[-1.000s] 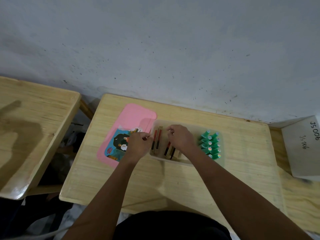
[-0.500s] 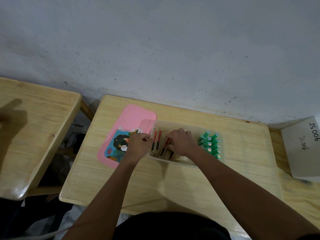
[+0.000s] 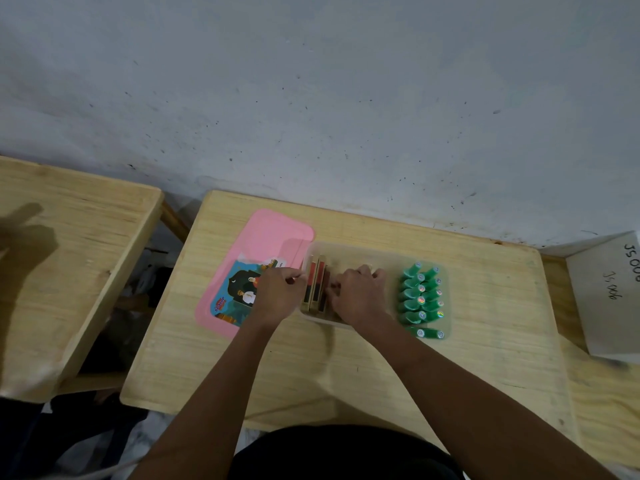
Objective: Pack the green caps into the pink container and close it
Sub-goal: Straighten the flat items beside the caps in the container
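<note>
Pale, speckled grey wall (image 3: 346, 98) rises behind a light wooden table (image 3: 346, 368) that is pushed against it, with a second wooden table (image 3: 62, 271) off to the left and a white box with handwritten marks (image 3: 609, 299) at the right edge. On the nearer table sits a translucent rectangular plastic container (image 3: 367, 252), its flat pink lid with a cartoon sticker (image 3: 266, 244) lying open beside its left side and touching it. Small green plastic caps (image 3: 420, 299) are packed in two close rows at the container's right end, with one more lying crosswise at the front. At the left end stand thin wooden slabs with red and dark faces (image 3: 317, 285), upright on edge. The left hand (image 3: 278, 296) is curled at the container's left wall, thumb and fingertips pinched together; what it pinches cannot be made out. The right hand (image 3: 360, 296) is inside the container, fingers bent down against the slabs, though whether it actually grips one cannot be told.
</note>
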